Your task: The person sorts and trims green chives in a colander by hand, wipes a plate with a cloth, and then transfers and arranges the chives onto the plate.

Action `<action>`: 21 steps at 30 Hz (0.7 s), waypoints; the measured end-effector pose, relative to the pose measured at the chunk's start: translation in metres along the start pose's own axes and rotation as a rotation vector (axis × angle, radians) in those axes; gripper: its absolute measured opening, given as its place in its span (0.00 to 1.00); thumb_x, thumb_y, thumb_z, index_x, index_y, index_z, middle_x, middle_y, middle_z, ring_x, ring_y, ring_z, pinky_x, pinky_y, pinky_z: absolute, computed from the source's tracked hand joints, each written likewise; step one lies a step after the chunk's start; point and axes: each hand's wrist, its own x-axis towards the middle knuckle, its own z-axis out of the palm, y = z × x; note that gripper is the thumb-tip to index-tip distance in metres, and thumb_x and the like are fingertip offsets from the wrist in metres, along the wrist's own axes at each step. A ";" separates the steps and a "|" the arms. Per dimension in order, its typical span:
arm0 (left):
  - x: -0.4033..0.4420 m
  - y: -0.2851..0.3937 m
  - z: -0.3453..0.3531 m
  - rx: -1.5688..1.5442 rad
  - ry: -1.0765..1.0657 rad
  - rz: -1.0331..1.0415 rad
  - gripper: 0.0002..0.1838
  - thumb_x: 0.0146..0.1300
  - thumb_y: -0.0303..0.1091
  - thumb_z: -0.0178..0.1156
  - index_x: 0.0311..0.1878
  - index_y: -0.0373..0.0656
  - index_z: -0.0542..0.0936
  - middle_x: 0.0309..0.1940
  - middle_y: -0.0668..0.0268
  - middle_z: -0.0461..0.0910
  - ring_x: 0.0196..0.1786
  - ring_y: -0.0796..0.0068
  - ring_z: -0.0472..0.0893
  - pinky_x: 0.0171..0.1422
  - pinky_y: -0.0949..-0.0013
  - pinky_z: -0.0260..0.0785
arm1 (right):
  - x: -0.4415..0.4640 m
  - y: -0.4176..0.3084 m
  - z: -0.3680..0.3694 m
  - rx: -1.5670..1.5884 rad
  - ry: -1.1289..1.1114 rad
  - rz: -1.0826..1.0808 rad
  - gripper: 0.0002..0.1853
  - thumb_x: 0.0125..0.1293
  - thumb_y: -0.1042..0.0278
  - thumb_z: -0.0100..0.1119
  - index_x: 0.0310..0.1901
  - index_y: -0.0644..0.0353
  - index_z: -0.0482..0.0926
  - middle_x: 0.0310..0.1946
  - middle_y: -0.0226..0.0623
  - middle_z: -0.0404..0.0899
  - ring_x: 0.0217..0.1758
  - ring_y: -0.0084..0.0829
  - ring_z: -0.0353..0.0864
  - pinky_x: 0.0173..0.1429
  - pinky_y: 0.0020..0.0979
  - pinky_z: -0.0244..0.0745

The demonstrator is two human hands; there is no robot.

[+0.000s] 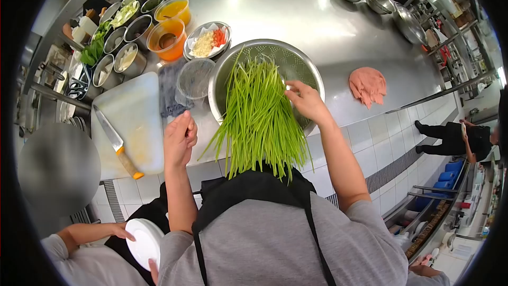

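A big bunch of long green chives (259, 122) lies in a perforated metal colander (214, 92), its lower ends hanging over the rim and the table edge. My right hand (307, 100) is at the right side of the bunch, inside the colander's rim, fingers bent and fingertips pinched together. Anything between them is too small to make out. To the left of the bunch, my left hand (180, 137) is raised with its fingers closed and the thumb pressed against them. What it holds, if anything, is hidden.
A knife (110, 130) lies on a white cutting board (135, 111) at left. Nearby are a clear lid (196, 78), an orange tub (166, 39) and a bowl of chopped garnish (230, 29). A pink cloth (368, 86) lies right. A person holds white plates (145, 241) close at my left.
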 end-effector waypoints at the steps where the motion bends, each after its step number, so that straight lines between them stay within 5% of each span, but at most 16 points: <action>1: 0.001 -0.001 0.002 0.004 -0.007 0.004 0.17 0.71 0.41 0.47 0.25 0.46 0.64 0.16 0.75 0.60 0.14 0.90 0.54 0.15 0.84 0.44 | -0.005 -0.009 0.005 0.050 0.027 -0.011 0.22 0.63 0.60 0.53 0.57 0.58 0.72 0.48 0.52 0.77 0.52 0.46 0.77 0.58 0.37 0.69; 2: 0.001 -0.001 0.003 0.010 -0.015 0.006 0.17 0.71 0.40 0.47 0.25 0.46 0.65 0.16 0.75 0.61 0.14 0.91 0.54 0.16 0.84 0.45 | -0.006 -0.010 0.010 0.014 0.078 -0.227 0.21 0.65 0.59 0.52 0.58 0.55 0.72 0.56 0.52 0.71 0.61 0.48 0.69 0.64 0.38 0.63; 6: 0.001 0.002 0.012 0.017 -0.004 -0.025 0.17 0.71 0.41 0.48 0.24 0.46 0.66 0.16 0.76 0.61 0.16 0.90 0.54 0.18 0.84 0.44 | -0.013 -0.013 0.024 -0.132 -0.144 -0.494 0.16 0.64 0.57 0.53 0.51 0.52 0.79 0.61 0.49 0.66 0.68 0.54 0.57 0.71 0.45 0.51; 9: 0.001 0.001 0.006 -0.077 -0.059 -0.053 0.19 0.71 0.42 0.47 0.23 0.48 0.63 0.16 0.77 0.57 0.16 0.90 0.52 0.17 0.83 0.43 | -0.017 0.005 0.006 -0.344 -0.183 -0.305 0.15 0.63 0.57 0.54 0.46 0.53 0.81 0.62 0.50 0.66 0.68 0.54 0.57 0.70 0.46 0.51; 16: 0.007 -0.006 0.001 -0.082 -0.142 -0.064 0.20 0.71 0.44 0.45 0.22 0.50 0.58 0.16 0.78 0.53 0.16 0.90 0.50 0.16 0.83 0.41 | -0.019 -0.002 -0.028 -0.448 0.120 -0.372 0.09 0.55 0.72 0.53 0.36 0.63 0.81 0.42 0.50 0.78 0.47 0.49 0.76 0.54 0.39 0.71; 21: 0.010 -0.006 0.019 0.049 -0.150 -0.056 0.18 0.71 0.40 0.45 0.23 0.47 0.63 0.17 0.76 0.59 0.16 0.90 0.53 0.17 0.84 0.44 | -0.007 -0.021 -0.002 -0.242 0.079 -0.466 0.08 0.56 0.75 0.53 0.36 0.62 0.81 0.44 0.46 0.78 0.46 0.47 0.76 0.52 0.38 0.72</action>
